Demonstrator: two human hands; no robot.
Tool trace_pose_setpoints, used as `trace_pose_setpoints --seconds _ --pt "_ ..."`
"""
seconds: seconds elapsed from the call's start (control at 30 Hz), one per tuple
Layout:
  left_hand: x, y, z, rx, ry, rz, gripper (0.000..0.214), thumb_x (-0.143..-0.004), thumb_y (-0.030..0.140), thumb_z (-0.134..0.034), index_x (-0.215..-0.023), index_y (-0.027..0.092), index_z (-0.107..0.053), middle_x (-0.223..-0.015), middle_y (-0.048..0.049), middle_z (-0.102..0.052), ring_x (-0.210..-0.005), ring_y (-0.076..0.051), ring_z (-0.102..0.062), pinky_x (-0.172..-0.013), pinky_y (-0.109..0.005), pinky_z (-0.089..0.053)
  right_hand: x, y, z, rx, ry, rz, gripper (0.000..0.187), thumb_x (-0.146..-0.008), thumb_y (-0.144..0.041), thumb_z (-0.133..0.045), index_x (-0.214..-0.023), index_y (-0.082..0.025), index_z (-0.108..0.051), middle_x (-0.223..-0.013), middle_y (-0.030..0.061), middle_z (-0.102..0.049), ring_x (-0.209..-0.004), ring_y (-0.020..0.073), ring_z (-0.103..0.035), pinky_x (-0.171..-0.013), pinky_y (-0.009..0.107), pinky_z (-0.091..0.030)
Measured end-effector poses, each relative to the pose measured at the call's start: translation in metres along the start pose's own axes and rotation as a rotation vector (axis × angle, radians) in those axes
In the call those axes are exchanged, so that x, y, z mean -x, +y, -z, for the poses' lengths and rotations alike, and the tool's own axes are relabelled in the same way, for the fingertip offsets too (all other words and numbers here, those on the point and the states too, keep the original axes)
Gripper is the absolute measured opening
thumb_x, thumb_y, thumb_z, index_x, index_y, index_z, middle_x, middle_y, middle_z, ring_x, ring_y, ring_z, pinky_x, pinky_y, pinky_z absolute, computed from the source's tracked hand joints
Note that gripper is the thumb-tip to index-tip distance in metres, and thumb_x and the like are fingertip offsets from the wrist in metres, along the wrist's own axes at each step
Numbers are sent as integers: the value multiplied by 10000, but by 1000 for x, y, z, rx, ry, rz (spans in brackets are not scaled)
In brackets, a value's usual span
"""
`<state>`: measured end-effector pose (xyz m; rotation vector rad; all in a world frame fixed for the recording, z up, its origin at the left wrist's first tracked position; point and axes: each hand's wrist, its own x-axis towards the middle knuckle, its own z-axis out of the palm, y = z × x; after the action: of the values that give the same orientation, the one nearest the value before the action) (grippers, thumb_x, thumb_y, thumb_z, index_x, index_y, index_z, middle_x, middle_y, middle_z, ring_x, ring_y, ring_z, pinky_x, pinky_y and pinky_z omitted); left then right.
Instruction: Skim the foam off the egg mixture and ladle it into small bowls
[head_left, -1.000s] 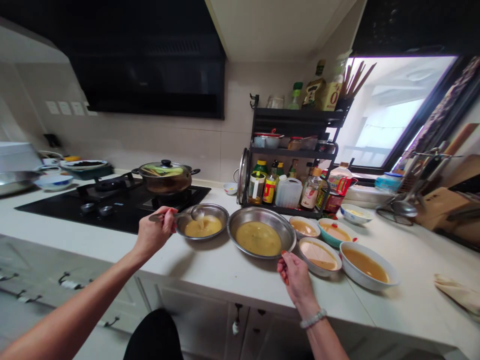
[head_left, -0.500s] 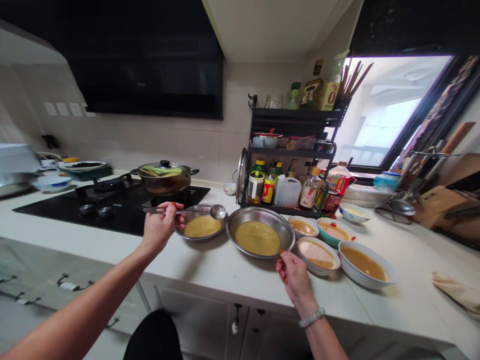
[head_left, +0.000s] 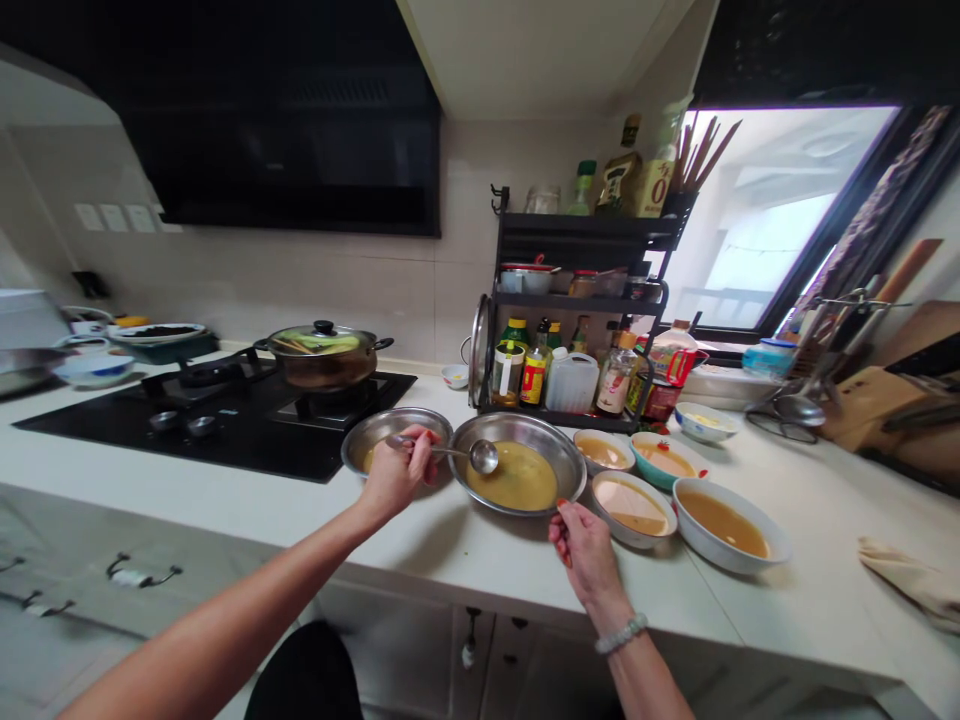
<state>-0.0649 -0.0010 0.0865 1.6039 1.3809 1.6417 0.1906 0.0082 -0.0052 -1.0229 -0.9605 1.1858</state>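
Observation:
My left hand (head_left: 397, 468) is closed around the handle of a metal spoon (head_left: 484, 457), whose round bowl hangs over the left part of a steel basin (head_left: 571, 470) of yellowish liquid. Beneath that hand is a second steel basin (head_left: 354, 440), also with yellowish liquid and partly covered by the hand. My right hand (head_left: 585, 550) pinches the near right rim of the first basin with thumb and fingers. Just right of it stand a white bowl (head_left: 634, 542), a small bowl (head_left: 604, 470), a teal bowl (head_left: 679, 487) and a larger white bowl (head_left: 750, 565), all holding brownish or pinkish liquid.
A lidded pot (head_left: 322, 365) sits on the black gas stove (head_left: 247, 450) at left. A black rack (head_left: 585, 300) with bottles and jars stands behind the basins. At right are a cloth (head_left: 911, 580), hanging ladles (head_left: 799, 405) and a knife block (head_left: 877, 400).
My left hand has moved right with the spoon, from above the left basin to the right one. My right hand stays at the basin's rim.

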Motion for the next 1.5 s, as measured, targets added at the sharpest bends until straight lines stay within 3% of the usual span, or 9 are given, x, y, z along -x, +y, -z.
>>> trace_pose_setpoints --seconds 0.2,0.33,0.5,0.9,1.2,1.5 --pt "5 -10 -11 -205 -69 -152 170 -805 312 -545 -730 221 -667 -439 15 -572 -407 -143 -538 -499 -235 -428 0 0 0 -16 4 -7 452 -628 -568 -745 -553 -163 -558 -433 -13 -537 -344 44 -364 -345 175 -214" --pt "1 -14 -16 -113 -71 -7 198 -816 339 -523 -701 211 -622 -439 1 -588 -387 -161 -564 -455 -245 -442 0 0 0 -18 7 -13 472 -616 -584 -756 -548 -161 -559 -432 -12 -536 -344 42 -363 -345 169 -214" --pt "-7 -18 -17 143 31 224 180 -795 341 -549 -744 177 -602 -480 -3 -589 -384 -167 -560 -389 -272 -481 0 0 0 -19 13 -16 479 -607 -591 -759 -543 -161 -556 -434 -13 -534 -349 40 -360 -347 164 -208" --pt "-15 -4 -1 367 155 362 142 -770 234 -567 -695 120 -604 -483 -26 -595 -412 -126 -546 -384 -219 -465 0 -1 0 9 11 6 481 -613 -599 -744 -546 -167 -544 -437 -10 -539 -341 43 -348 -339 175 -193" --pt "-21 9 41 378 266 343 106 -722 191 -581 -717 92 -616 -507 -26 -607 -458 -104 -574 -416 -175 -471 1 0 0 -1 3 0 456 -630 -571 -745 -561 -164 -553 -446 -9 -545 -351 46 -366 -345 175 -202" --pt "-29 3 92 317 473 315 135 -750 166 -554 -638 115 -612 -591 -37 -630 -486 -99 -585 -401 -173 -481 0 1 1 -6 9 -3 456 -622 -565 -750 -552 -159 -557 -442 -8 -544 -347 41 -363 -345 176 -200"
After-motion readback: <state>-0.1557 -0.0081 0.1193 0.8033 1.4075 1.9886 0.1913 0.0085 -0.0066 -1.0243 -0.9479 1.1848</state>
